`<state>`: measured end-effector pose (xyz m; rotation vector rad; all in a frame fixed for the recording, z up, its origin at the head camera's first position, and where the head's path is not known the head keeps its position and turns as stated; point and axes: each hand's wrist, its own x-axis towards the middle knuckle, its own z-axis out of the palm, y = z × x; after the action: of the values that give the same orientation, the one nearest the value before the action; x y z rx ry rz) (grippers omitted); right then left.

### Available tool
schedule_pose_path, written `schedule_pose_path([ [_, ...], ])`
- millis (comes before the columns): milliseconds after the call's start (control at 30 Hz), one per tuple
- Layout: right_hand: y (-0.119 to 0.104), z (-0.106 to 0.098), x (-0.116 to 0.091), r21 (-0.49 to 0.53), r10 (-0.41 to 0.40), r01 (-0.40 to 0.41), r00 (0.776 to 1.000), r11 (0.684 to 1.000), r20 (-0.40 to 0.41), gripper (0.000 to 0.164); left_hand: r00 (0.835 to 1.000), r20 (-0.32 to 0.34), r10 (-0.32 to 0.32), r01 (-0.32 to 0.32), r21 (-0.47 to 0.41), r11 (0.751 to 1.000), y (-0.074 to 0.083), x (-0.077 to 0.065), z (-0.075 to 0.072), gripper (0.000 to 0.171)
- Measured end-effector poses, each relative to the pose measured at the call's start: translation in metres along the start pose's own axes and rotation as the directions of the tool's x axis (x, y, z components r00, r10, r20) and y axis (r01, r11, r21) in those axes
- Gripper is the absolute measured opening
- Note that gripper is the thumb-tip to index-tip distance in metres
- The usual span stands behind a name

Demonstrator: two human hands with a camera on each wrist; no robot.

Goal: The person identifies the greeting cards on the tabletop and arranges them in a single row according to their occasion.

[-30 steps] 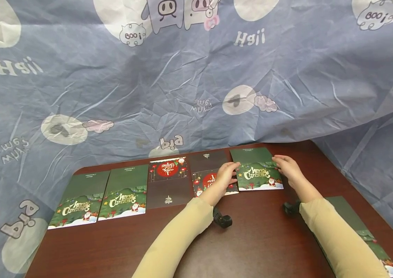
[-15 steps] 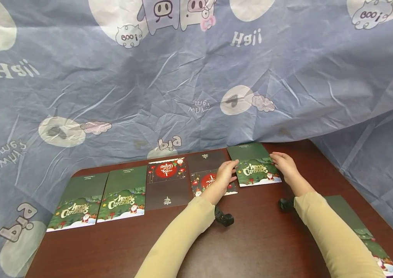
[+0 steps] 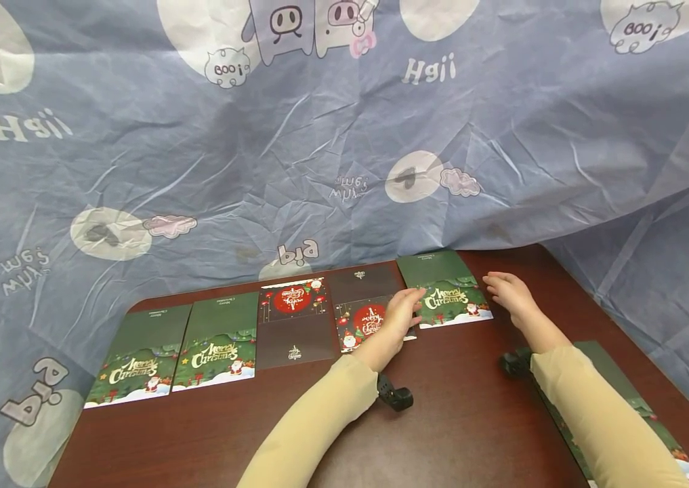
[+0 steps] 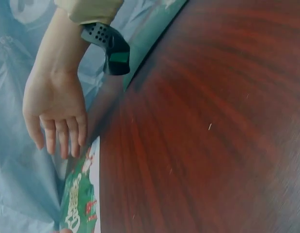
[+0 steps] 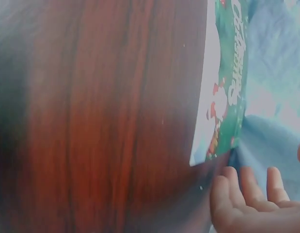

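Observation:
A green "Merry Christmas" card (image 3: 449, 298) lies unfolded at the back right of the table, between my hands. My left hand (image 3: 394, 322) is at its left edge, fingers loosely bent, above the dark card with a red circle (image 3: 368, 318). Whether its fingertips touch the green card, I cannot tell. My right hand (image 3: 513, 298) stands just off the green card's right edge, holding nothing. The right wrist view shows a gap between the right hand's relaxed fingers (image 5: 251, 191) and the card's snowy corner. In the left wrist view the right hand (image 4: 57, 104) appears with straight fingers.
Two green cards (image 3: 137, 366) (image 3: 216, 349) and an upside-down dark card (image 3: 294, 332) continue the row leftward. Another green card (image 3: 618, 383) lies at the right front, partly under the right forearm. Behind the brown table (image 3: 442, 420) hangs a blue printed cloth (image 3: 295, 169).
The green card between my hands first moved slightly back, toward the cloth, and then stayed. My right hand has since come away from its right edge. The left hand has barely moved.

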<state>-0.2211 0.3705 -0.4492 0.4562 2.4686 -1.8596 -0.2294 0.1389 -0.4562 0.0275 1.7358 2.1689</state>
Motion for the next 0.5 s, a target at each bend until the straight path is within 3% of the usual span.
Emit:
schedule_pose_path([
  [367, 0.001, -0.023, -0.031, -0.141, 0.0, 0.018, 0.992, 0.99, 0.129, 0.07, 0.996, 0.073, -0.049, 0.059, -0.152, 0.987, -0.02, -0.039, 0.021, 0.032],
  [500, 0.002, -0.029, -0.048, -0.167, 0.0, 0.025, 0.989, 0.986, 0.147, 0.074, 0.993, 0.09, -0.073, 0.087, -0.168, 0.982, -0.03, -0.056, 0.032, 0.029],
])
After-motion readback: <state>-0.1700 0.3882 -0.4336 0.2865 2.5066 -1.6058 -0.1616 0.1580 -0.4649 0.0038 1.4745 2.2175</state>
